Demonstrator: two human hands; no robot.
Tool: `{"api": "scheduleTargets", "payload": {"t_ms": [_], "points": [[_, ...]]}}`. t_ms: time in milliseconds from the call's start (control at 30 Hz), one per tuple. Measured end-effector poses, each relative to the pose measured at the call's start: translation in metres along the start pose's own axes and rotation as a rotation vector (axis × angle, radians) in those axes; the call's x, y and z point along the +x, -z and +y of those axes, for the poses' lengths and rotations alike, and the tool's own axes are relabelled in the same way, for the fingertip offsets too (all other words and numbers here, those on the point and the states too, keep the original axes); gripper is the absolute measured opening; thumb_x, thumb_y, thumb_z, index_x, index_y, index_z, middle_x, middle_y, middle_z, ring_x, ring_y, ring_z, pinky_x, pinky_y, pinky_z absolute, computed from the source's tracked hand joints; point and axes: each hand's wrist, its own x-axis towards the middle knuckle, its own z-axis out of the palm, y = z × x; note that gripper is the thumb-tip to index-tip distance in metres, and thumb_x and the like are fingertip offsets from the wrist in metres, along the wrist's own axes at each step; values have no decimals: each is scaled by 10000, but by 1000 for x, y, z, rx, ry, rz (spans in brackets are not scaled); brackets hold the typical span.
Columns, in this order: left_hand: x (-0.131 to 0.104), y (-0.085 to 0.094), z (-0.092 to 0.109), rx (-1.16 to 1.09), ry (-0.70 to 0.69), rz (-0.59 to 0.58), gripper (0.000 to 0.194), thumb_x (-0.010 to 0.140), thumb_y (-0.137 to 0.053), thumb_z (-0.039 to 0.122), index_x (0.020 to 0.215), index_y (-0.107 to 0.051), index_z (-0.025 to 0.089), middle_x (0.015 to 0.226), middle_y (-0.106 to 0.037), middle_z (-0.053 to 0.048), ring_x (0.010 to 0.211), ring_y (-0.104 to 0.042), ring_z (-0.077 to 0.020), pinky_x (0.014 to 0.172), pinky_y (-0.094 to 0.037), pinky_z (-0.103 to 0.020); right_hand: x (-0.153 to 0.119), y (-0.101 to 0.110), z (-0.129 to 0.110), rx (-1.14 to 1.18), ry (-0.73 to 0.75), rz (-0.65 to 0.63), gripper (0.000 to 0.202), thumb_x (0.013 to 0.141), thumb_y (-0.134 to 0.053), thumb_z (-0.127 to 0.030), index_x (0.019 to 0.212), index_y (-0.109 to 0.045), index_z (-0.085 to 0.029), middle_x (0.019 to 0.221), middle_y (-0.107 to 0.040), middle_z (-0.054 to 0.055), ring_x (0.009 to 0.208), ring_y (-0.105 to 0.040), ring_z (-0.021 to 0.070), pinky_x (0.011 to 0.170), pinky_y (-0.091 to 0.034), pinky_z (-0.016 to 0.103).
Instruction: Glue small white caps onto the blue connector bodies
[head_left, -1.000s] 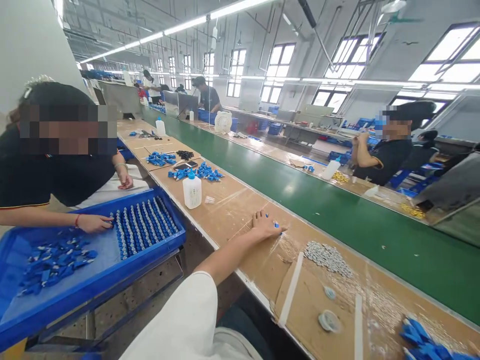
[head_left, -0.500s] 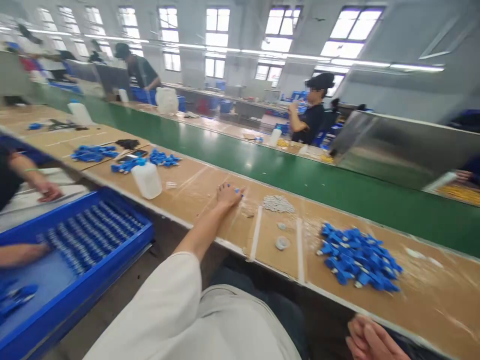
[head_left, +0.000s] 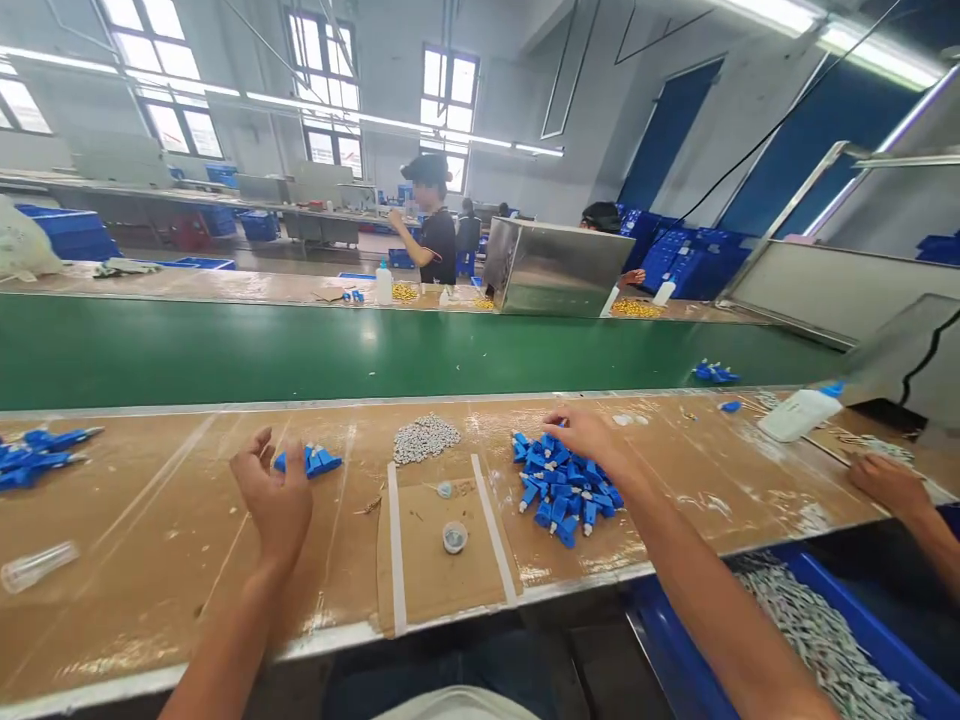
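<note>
My left hand [head_left: 271, 490] is raised just above the brown table covering, fingers curled but apart, with nothing visible in it. Right beside its fingers lies a small group of blue plastic parts [head_left: 321, 462]. My right hand [head_left: 589, 438] reaches over the far edge of a larger pile of blue plastic parts with pale tips [head_left: 562, 492]. Its fingers are stretched out and partly spread; whether they touch a part is unclear. Between the hands are a heap of small grey pieces [head_left: 426, 438] and a small round cup [head_left: 454, 538].
A green conveyor belt [head_left: 337, 350] runs behind the table. More blue parts [head_left: 37, 458] and a clear tube [head_left: 39, 566] lie at left. At right are a white bottle [head_left: 801, 414], another person's hand [head_left: 889, 480] and a blue bin of grey pieces [head_left: 810, 580].
The view has swung to the right. My left hand has lifted off the table beside the blue parts. My right hand has moved from the table's front edge to the large pile, its fingers uncurled.
</note>
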Motion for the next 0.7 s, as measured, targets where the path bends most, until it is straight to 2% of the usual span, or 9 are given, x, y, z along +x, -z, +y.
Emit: {"api": "scheduleTargets", "payload": {"t_ms": [67,167,300,400,467,567,633,700], "points": [[-17,4,12,-183,-51,-27,492,911,-606,406,1345,-474,215,1387,-525,-121,1237,-568,-250,1072,-458,-428,37,-17,-8,-77,-52,-108,278,957,-639,-358,1147,-659,-157,1192,-662,72,1029,-657,247,882,-558,435],[-40,6,27,-315,-70,-140,403,892,-653,371,1256,-559,224,1249,-620,-97,1111,-639,-233,1022,-495,-426,68,-43,-14,-141,-127,-220,331,957,-641,-350,1225,-626,-156,1249,-631,82,1049,-651,264,869,-570,436],[-57,3,33,-333,-7,-329,278,909,-632,348,1161,-610,232,1122,-669,-72,1058,-659,-225,973,-520,-394,80,-64,-18,-119,-192,-298,345,960,-641,-335,1251,-608,-153,1265,-621,110,1059,-648,251,883,-566,441],[-66,0,37,-323,24,-444,196,919,-614,347,1079,-655,242,1076,-674,-56,1027,-657,-217,940,-531,-368,83,-59,-17,3,-200,-308,344,956,-645,-341,1240,-616,-150,1260,-624,99,1054,-649,259,872,-569,435],[-72,-3,45,-338,44,-543,174,923,-608,348,1052,-671,250,1044,-683,-47,1000,-662,-211,919,-534,-354,79,-48,-15,134,-181,-295,320,953,-644,-354,1193,-638,-142,1215,-642,70,1016,-657,264,833,-578,415],[-84,-14,63,-399,121,-724,176,928,-606,356,1054,-679,258,1030,-708,-45,990,-679,-207,905,-537,-343,55,-30,-18,403,-116,-272,347,902,-691,-425,1074,-680,-123,999,-685,48,806,-651,184,698,-555,320],[-91,-26,79,-469,199,-844,204,928,-612,376,1074,-678,250,1066,-720,-58,1028,-682,-211,936,-531,-351,27,-24,-26,615,-61,-268,478,790,-761,-537,1038,-702,-133,841,-674,31,641,-570,120,596,-493,266],[-96,-38,96,-581,319,-947,256,919,-626,406,1089,-676,222,1108,-726,-87,1064,-680,-223,941,-535,-358,-6,-26,-38,818,-18,-278,599,664,-800,-634,1022,-720,-162,781,-661,16,551,-482,86,518,-422,240]]}}
